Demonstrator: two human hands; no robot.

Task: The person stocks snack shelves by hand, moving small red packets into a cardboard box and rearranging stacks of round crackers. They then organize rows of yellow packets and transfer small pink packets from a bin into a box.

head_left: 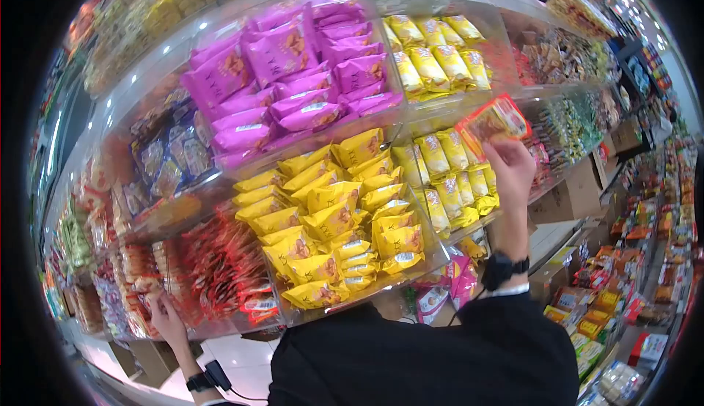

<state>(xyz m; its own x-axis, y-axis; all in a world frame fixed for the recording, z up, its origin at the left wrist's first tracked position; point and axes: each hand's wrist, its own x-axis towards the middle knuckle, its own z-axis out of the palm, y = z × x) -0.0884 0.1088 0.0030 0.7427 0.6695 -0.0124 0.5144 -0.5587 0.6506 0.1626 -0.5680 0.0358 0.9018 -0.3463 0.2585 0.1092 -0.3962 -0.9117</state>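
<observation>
My right hand is raised at the right of the clear plastic shelf bins and holds a red-orange snack packet in front of the bin of small yellow packets. My left hand is low at the left, its fingers closed on packets at the edge of the bin of red packets. Between the hands lie a bin of yellow wrapped snacks and, above it, a bin of pink packets. A black watch sits on each wrist.
Tiered clear bins hold more snacks at the upper right and far left. Cardboard boxes stand on the floor at the right, beside an aisle lined with further goods. My dark sleeve fills the lower middle.
</observation>
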